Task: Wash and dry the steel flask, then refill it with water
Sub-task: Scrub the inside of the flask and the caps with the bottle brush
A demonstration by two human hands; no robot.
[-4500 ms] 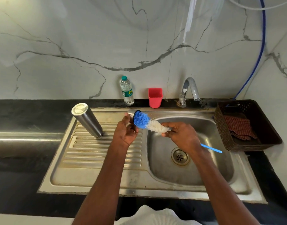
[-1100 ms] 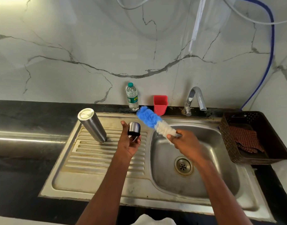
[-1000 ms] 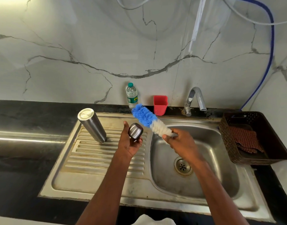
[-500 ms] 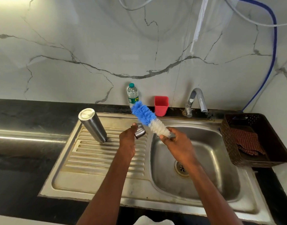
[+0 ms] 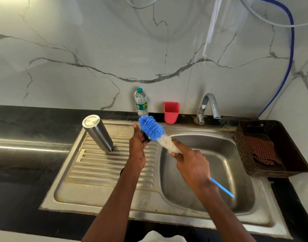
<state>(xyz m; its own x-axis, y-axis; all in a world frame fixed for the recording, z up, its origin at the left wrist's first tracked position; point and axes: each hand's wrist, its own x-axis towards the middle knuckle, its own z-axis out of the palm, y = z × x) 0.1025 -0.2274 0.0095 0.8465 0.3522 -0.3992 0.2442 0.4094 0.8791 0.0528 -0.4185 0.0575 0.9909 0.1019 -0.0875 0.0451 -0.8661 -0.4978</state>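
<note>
left hand (image 5: pixel 138 142): mine, lifted over the drainboard, fingers curled round the flask cap (image 5: pixel 147 138); only a dark sliver of the cap shows between my fingers and the bristles.
right hand (image 5: pixel 191 164): mine, at 3 o'clock from the left hand, over the sink basin, fingers clamped round the bottle brush (image 5: pixel 157 134) where the white bristles end.
bottle brush: slants from 4 o'clock up to 10 o'clock; its blue head lies against the cap in my left hand, and the thin blue handle comes out behind my right wrist over the basin.
steel flask (image 5: pixel 98 133): standing mouth-down on the ribbed drainboard (image 5: pixel 104 165), base up, at 9 o'clock from my left hand and apart from it.
sink basin (image 5: pixel 224 173): at 3 o'clock of the drainboard, under my right hand.
tap (image 5: pixel 209 106): at 12 o'clock of the basin, spout bent over it.
red cup (image 5: pixel 171 112): on the back ledge, at 9 o'clock from the tap.
water bottle (image 5: pixel 141 102): upright, green cap, just beside the red cup at its 9 o'clock.
brown basket (image 5: pixel 294 154): at 3 o'clock of the basin, with a checked cloth (image 5: pixel 262 151) lying inside.
blue hose (image 5: pixel 287 58): runs down the marble wall behind the basket.
</note>
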